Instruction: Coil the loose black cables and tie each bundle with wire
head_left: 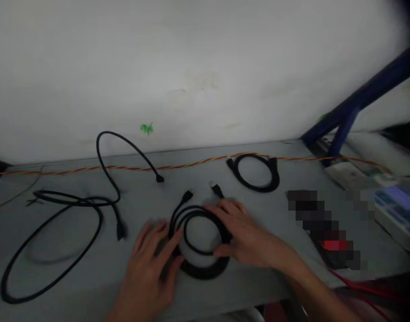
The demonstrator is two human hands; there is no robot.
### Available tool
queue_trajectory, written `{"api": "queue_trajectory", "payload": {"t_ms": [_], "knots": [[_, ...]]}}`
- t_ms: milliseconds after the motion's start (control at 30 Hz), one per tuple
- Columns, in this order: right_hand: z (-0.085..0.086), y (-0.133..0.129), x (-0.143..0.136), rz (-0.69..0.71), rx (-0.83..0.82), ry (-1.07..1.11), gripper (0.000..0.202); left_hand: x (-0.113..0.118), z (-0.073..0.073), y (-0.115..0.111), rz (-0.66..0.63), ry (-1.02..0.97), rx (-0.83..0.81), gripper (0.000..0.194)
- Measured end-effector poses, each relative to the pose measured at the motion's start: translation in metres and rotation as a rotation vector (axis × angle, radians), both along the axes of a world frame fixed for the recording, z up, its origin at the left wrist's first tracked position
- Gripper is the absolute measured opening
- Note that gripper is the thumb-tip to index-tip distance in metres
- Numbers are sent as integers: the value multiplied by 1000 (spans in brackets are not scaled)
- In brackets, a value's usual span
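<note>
Holding a round coil of thin black cable [205,272] in the curled grip of left hand [147,273] and right hand [248,237], on the flat grey bench [255,286]. Behind, at right, a black cable ring [262,189], already neat. At left, a long loopy black cable [107,133], not neat yet.

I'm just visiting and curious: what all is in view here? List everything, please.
coiled cable: 1, black, front centre
smaller coiled cable: 1, black, back right
loosely looped cable: 1, black, left
twisted wire: 1, red-yellow, along back
thin wire: 1, dark, far left
pixelated item: 1, mostly dark, right
boxy device: 1, white-blue, far right
red wires: several, lower right
tabletop: 1, grey, below
wall: 1, whitish, green mark, behind
metal brace: 1, blue, upper right
hands: 2, left and right, bare, on front coil
</note>
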State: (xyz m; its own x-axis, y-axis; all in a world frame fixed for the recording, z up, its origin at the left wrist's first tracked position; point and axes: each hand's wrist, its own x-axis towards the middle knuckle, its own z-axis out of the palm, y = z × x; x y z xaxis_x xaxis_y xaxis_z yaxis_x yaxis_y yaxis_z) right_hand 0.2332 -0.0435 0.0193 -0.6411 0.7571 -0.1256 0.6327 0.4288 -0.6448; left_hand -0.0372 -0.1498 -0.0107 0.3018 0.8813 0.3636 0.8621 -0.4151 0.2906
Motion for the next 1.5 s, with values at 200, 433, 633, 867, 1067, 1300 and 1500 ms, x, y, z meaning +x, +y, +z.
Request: {"api": "queue_trajectory", "payload": {"t_ms": [200, 433, 633, 867, 1067, 1300, 1500], "knots": [[0, 10, -2, 44, 3, 10, 92, -3, 1, 4, -94, 29, -27, 40], [-24, -20, -3, -289, 183, 70, 113, 2, -5, -1, -54, -44, 41, 16], [-43, -54, -16, -500, 237, 210, 54, 12, 0, -6, -10, -55, 77, 19], [-43, -70, -14, -608, 331, 108, 42, 29, -4, -10, 81, 24, 156, 18], [-62, -117, -9, -692, 367, -59, 53, 33, -18, -16, 98, 150, 216, 18], [-71, -129, -15, -714, 413, -92, 60, 32, -17, -13, 67, 38, 170, 17], [-57, -110, -21, -671, 373, -39, 60, 31, -14, -7, 74, -98, 132, 13]]}}
